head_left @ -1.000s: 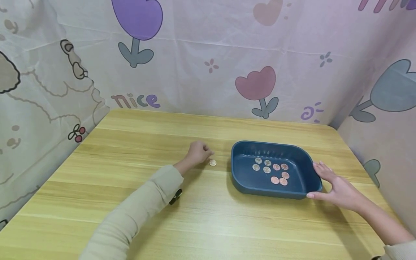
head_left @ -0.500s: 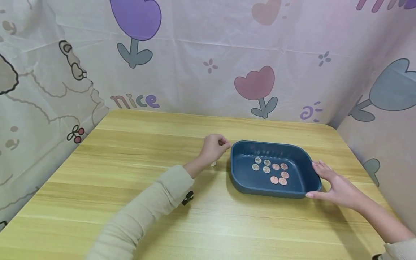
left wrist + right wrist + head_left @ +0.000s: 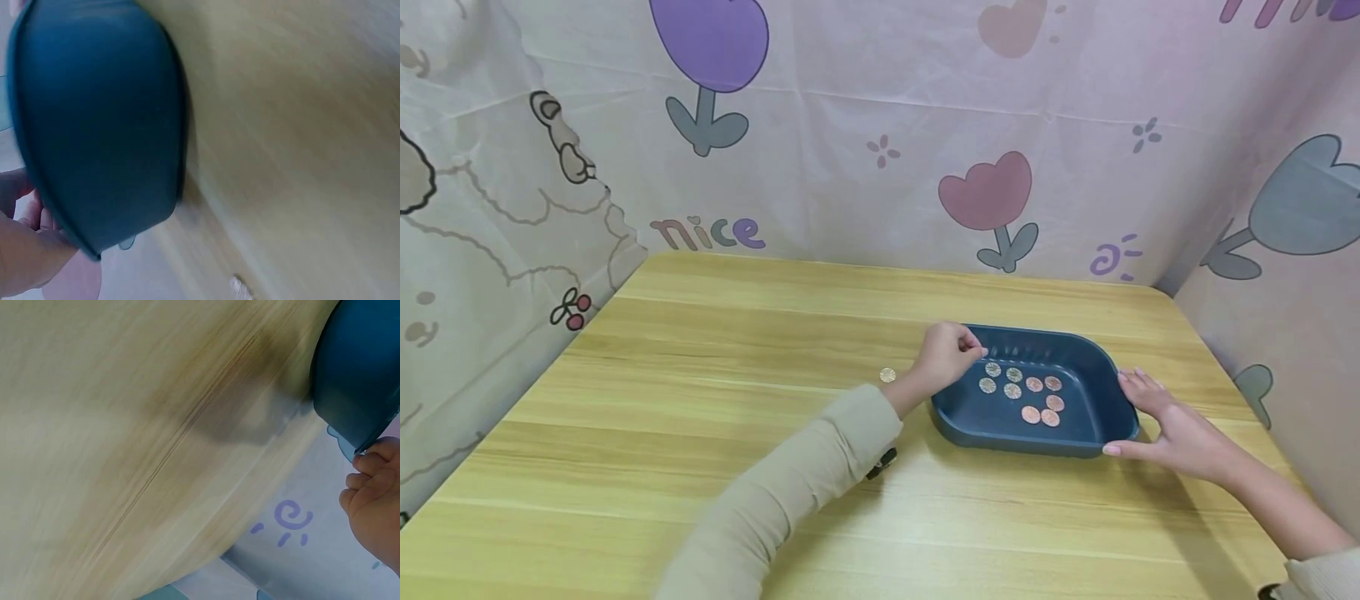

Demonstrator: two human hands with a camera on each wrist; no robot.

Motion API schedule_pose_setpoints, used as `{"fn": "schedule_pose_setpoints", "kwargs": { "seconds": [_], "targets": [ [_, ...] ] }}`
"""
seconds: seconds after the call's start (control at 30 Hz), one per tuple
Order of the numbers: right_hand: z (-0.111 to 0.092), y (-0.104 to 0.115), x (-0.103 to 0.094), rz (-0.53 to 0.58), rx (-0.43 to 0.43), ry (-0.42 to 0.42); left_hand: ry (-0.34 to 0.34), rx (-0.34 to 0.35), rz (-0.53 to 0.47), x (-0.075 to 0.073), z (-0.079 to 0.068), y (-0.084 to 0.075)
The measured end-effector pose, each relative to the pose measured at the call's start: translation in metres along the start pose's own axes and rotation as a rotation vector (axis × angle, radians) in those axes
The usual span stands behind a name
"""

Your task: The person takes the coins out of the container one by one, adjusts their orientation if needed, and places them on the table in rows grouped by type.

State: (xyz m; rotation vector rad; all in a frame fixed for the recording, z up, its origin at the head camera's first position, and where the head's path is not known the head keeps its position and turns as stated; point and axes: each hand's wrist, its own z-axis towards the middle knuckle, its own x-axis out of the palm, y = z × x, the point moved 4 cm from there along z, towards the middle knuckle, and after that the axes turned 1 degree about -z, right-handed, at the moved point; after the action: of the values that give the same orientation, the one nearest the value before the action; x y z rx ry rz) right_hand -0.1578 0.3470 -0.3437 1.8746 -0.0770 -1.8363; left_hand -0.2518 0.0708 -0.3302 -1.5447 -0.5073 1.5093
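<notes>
A dark blue rectangular tray [image 3: 1015, 443] with rounded corners stands on the table. Inside lie several gold-coloured coins [image 3: 987, 386] and several copper-coloured coins [image 3: 1050, 417], all flat. My left hand [image 3: 942, 360] hovers over the tray's left rim, thumb and fingertips brought together; I cannot tell whether a coin is between them. One more gold-coloured coin [image 3: 887, 375] lies on the table, left of the tray and just behind the left wrist. With thumb and fingers spread round the right end of the tray, my right hand [image 3: 1176, 437] holds its rim, as the right wrist view also shows.
The wooden table [image 3: 715, 350] reaches back to a printed cloth [image 3: 842, 125] hung behind and at both sides. A black wrist strap [image 3: 882, 463] hangs under the left sleeve [image 3: 820, 454], which crosses low over the table's middle.
My left hand has moved right, from beside the loose coin to over the tray's left rim. That coin and the coins in the tray lie where they were. The right hand stays put.
</notes>
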Motion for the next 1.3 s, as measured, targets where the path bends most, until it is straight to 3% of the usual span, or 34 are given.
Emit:
{"fn": "schedule_pose_setpoints", "kwargs": {
  "seconds": [0.3, 0.53, 0.8, 0.9, 1.3],
  "targets": [
    [-0.001, 0.001, 0.001, -0.007, -0.036, -0.021, 0.080, -0.082, 0.080, 0.027, 0.008, -0.001],
    [0.000, 0.000, 0.000, -0.014, -0.028, -0.009, 0.120, -0.206, 0.152, 0.044, 0.012, 0.006],
    [0.001, 0.000, 0.000, -0.012, -0.015, 0.000, 0.215, -0.250, 0.352, 0.054, 0.016, 0.013],
    [0.002, 0.000, -0.001, -0.013, -0.019, -0.003, 0.222, -0.267, 0.406, 0.057, 0.017, 0.013],
    [0.000, 0.001, -0.001, -0.006, -0.007, 0.007, 0.204, -0.297, 0.439, 0.058, 0.016, 0.012]
  ]
}}
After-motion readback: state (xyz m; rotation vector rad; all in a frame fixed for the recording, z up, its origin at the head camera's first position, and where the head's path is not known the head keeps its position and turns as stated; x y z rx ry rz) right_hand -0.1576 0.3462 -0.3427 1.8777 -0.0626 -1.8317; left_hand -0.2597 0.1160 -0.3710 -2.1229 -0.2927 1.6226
